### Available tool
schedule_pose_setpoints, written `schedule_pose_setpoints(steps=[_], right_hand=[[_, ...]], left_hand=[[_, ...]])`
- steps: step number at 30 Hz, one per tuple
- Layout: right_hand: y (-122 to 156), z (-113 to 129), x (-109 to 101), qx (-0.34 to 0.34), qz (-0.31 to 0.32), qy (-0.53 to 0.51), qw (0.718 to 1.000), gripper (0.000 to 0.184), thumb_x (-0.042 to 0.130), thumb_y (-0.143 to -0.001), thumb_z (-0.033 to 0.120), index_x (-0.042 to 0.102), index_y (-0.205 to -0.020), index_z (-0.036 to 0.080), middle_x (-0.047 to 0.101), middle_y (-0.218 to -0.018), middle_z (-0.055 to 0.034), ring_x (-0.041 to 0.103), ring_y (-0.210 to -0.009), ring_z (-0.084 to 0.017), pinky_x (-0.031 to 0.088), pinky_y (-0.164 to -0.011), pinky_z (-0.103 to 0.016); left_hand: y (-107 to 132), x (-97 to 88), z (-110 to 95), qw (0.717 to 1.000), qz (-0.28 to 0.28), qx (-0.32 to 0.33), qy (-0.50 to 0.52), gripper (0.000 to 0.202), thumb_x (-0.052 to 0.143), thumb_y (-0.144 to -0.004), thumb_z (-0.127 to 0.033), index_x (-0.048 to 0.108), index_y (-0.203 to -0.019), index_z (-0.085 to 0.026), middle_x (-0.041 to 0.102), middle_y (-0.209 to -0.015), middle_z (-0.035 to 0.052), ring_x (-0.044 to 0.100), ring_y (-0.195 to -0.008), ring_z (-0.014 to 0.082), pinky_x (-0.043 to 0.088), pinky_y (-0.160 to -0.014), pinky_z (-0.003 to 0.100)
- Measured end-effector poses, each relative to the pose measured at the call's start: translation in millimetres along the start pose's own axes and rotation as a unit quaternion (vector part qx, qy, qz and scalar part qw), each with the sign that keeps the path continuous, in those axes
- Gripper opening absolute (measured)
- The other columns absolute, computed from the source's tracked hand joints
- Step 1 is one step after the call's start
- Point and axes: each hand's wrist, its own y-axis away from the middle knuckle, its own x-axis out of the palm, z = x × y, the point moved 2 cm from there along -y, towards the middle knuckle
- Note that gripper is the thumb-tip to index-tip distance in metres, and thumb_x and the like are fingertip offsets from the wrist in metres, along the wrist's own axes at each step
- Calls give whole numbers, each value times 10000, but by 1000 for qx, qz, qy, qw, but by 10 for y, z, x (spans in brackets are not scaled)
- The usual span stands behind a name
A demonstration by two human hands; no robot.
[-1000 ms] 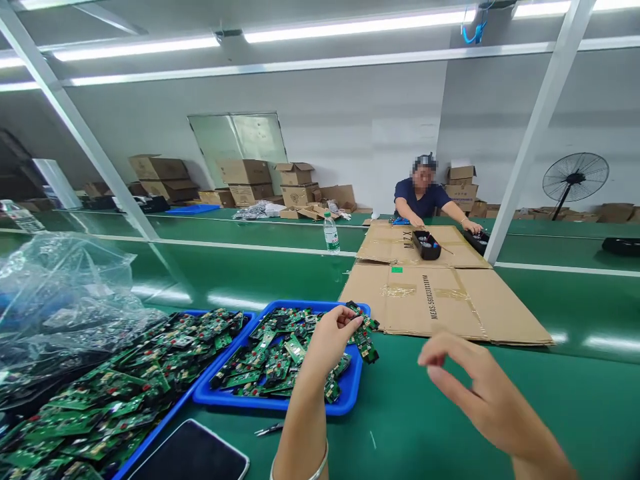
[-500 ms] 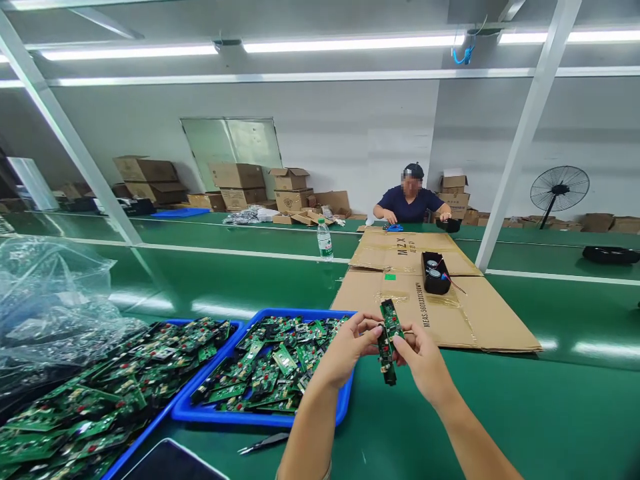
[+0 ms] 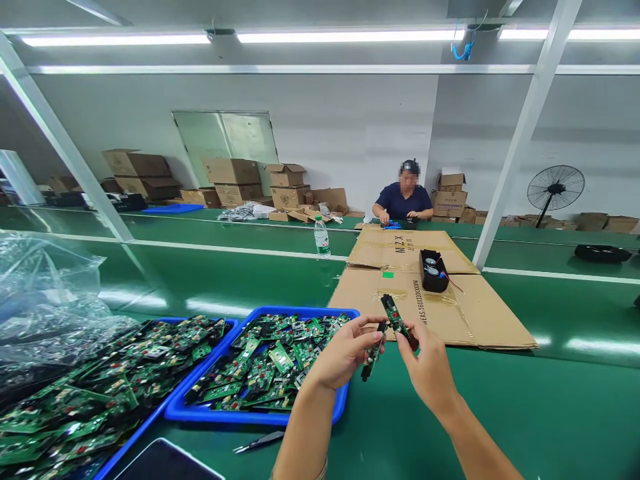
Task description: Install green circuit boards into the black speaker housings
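Between the fingers of my left hand [image 3: 353, 348] is a narrow circuit board [image 3: 373, 357], turned nearly edge-on and slanting down to the left. My right hand [image 3: 426, 357] pinches a second circuit board [image 3: 394, 315], its green face with a red part showing, its top leaning left. The two boards nearly meet in the middle; whether they touch I cannot tell. Both hands are above the green table, just right of a blue tray [image 3: 225, 417] heaped with similar boards. Tweezers [image 3: 259, 442] lie in front of that tray.
Another board-filled tray [image 3: 131, 437] and a clear plastic bag [image 3: 47, 287] are at left. A dark-screened device [image 3: 167, 463] lies near the front edge. Beyond my hands, flattened cardboard [image 3: 370, 293] carries a black speaker box [image 3: 434, 272]. A bottle [image 3: 321, 238] stands behind; a co-worker [image 3: 407, 193] sits opposite.
The two boards, earlier side by side, have come apart: the left one has tilted down and left, the right one has risen slightly. The co-worker's arm and a black part have moved inward.
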Motion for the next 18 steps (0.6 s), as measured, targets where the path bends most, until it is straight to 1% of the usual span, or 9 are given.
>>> schedule_pose_setpoints(steps=[3,5,8,12,14,15,18], right_hand=[[14,-7,5,-43,-30,43,998,181,392,-905,297,528,-929,179,626,-782,-46,586,-712,-192,407,-630,-276],[21,-11,31,-43,-35,44,997,175,386,-907,292,522,-928,184,631,-797,-48,590,-726,-194,408,-637,-276],[23,-48,87,-3,-37,27,999,186,388,-902,324,521,-907,195,623,-760,-41,582,-692,-199,397,-609,-278],[-3,-232,198,99,-40,-40,994,225,422,-868,396,512,-897,192,619,-740,-47,571,-653,-203,393,-583,-284],[-26,-330,321,125,-29,-65,990,239,416,-859,405,500,-882,183,617,-705,-46,568,-621,-198,405,-566,-284],[-37,-357,416,125,-11,-76,989,237,408,-856,396,500,-872,178,615,-672,-38,568,-594,-192,412,-548,-278],[-44,-305,803,103,78,-117,985,191,415,-829,325,532,-812,174,598,-570,-4,564,-509,-164,419,-476,-241]], left_hand=[[30,1,-36,999,13,-12,33,384,758,-624,-263,663,-976,-142,593,-677,2,506,-549,68,339,-471,165],[44,14,-50,998,17,-21,50,372,748,-625,-256,674,-969,-136,563,-675,-1,462,-524,48,302,-445,152],[55,23,-59,998,8,-26,59,335,737,-634,-240,687,-947,-133,541,-676,-1,428,-519,36,274,-427,140],[136,-18,-133,999,-17,-5,38,322,763,-613,-171,700,-926,-136,509,-598,-37,394,-488,31,284,-415,137],[232,-53,-214,999,-26,19,33,320,753,-633,-170,698,-947,-144,533,-594,-36,396,-469,29,286,-404,137],[288,-68,-257,998,-27,34,37,313,736,-660,-191,693,-966,-147,570,-619,-18,422,-473,36,302,-406,141],[441,-81,-354,994,-9,88,67,306,675,-732,-270,679,-1011,-143,675,-758,66,539,-532,93,407,-463,189]])
